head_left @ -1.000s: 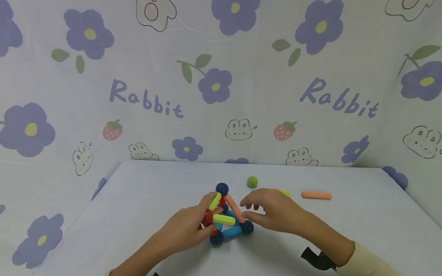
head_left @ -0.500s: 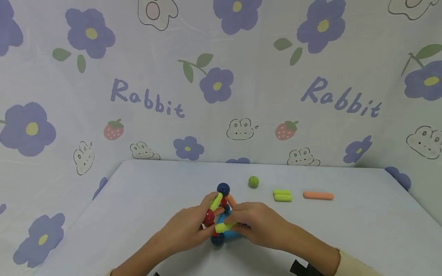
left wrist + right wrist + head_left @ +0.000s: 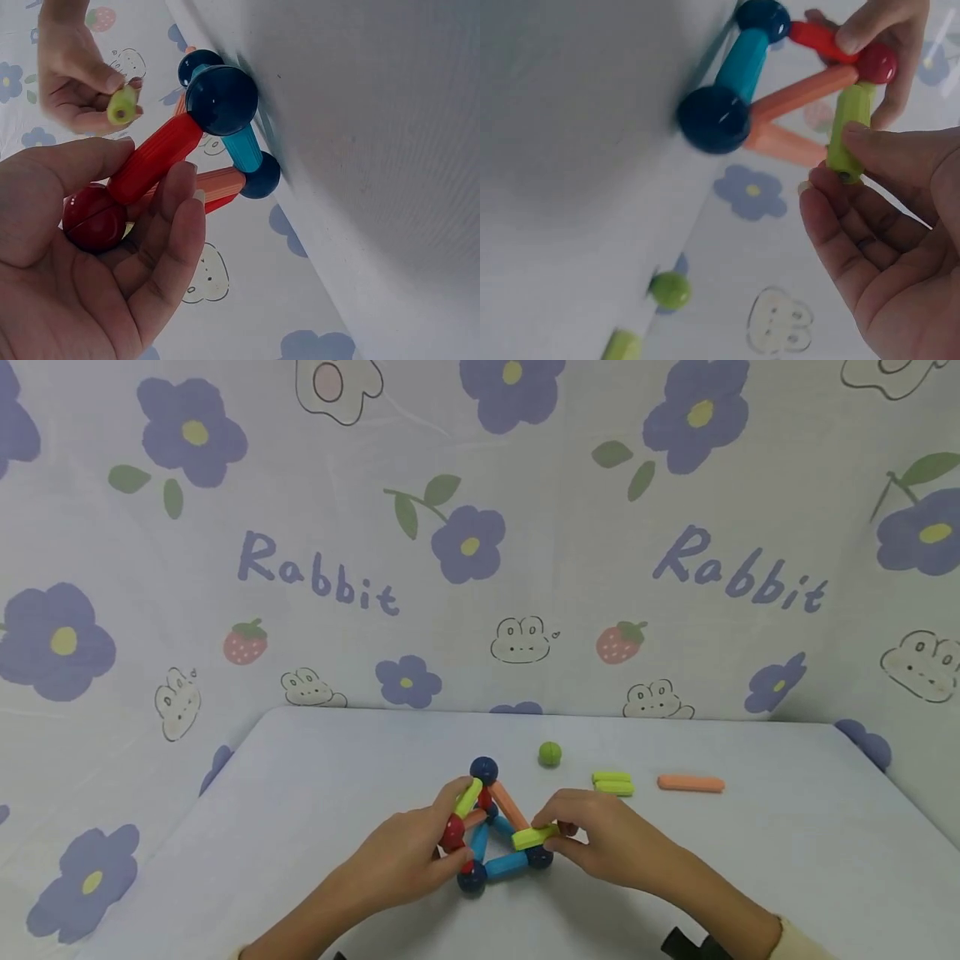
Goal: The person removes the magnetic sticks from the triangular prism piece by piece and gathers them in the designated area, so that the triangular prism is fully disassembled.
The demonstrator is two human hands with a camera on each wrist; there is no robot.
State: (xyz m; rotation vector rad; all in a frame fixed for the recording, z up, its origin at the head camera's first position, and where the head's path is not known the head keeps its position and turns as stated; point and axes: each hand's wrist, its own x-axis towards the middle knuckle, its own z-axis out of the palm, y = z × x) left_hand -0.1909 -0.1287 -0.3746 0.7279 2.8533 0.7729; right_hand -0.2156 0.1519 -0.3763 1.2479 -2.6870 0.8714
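Note:
A frame of magnetic building rods and balls stands on the table, with dark blue balls [image 3: 472, 878] and blue rods [image 3: 507, 865] at its base. My left hand [image 3: 401, 858] grips its left side, thumb and fingers round a red rod [image 3: 157, 159], with a red ball [image 3: 95, 227] beside the palm. Another yellow-green rod [image 3: 468, 797] slants up from that ball toward the top dark blue ball [image 3: 484, 770]. Between thumb and fingertips, my right hand [image 3: 603, 839] pinches a short yellow-green rod [image 3: 532, 837], its free end pointing left, apart from the red ball in the head view.
Behind the frame lies a green ball [image 3: 550, 754]. Two yellow-green rods [image 3: 612, 784] lie side by side to its right, and farther right an orange rod [image 3: 691, 784]. A printed cloth backdrop [image 3: 577, 568] rises behind the white table [image 3: 337, 752].
My right hand has taken hold of the yellow-green rod that stuck out from the red ball and drawn it off to the right. The left hand keeps its grip in place.

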